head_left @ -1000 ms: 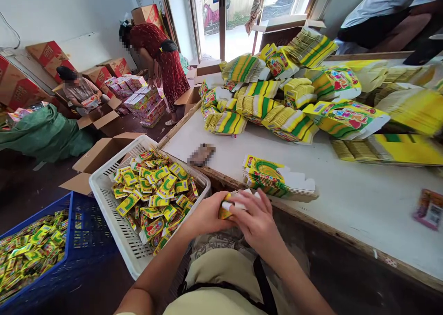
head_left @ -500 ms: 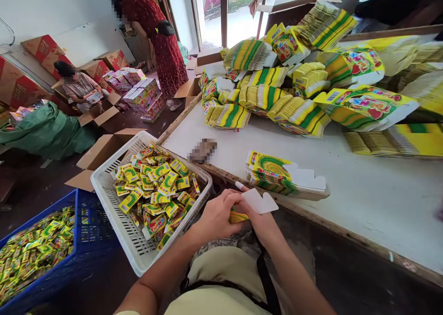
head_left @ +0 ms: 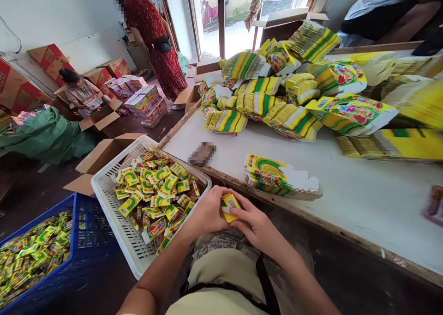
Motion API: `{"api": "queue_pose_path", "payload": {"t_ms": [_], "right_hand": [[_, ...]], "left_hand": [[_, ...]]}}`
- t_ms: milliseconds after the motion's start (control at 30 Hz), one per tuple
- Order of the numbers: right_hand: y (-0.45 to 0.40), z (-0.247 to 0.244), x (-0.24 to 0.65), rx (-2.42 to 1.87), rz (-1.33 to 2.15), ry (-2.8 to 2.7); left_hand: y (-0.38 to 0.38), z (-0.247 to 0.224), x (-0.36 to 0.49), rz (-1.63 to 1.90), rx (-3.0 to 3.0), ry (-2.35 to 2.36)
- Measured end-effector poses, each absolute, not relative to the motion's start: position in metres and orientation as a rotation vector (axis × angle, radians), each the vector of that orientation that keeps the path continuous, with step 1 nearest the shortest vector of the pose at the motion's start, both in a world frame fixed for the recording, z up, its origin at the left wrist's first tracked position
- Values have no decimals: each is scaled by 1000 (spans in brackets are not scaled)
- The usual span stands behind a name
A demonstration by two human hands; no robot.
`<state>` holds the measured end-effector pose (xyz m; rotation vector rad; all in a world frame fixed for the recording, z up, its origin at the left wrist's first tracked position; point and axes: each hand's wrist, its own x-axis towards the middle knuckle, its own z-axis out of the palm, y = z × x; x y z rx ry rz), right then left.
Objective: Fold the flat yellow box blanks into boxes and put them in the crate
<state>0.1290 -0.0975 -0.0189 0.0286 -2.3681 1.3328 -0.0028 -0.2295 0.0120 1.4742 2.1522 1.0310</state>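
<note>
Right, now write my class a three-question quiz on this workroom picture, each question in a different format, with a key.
1. Multiple choice: What do the left hand and right hand hold between them?
A) a roll of tape
B) a small yellow carton
C) a pair of scissors

2. True or false: The held carton's barcode is hidden from view.

3. Fill in: The slotted plastic basket nearest the left hand is ____ in colour.

Key: 1. B. 2. False; the barcode shows. 3. White.
</note>
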Motion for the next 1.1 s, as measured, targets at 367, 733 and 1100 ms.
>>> {"api": "queue_pose_path", "payload": {"t_ms": [367, 733, 1100], "right_hand": [[-86, -16, 128, -32, 1309, -2547], [-79, -10, 136, -29, 1468, -2570], [-88, -15, 129, -95, 1313, -2464]], "left_hand": [[-224, 19, -3, 818, 1395, 2119], [-220, 12, 5, 802, 1420, 2031], [-236, 5, -6, 768, 1476, 2173]]}}
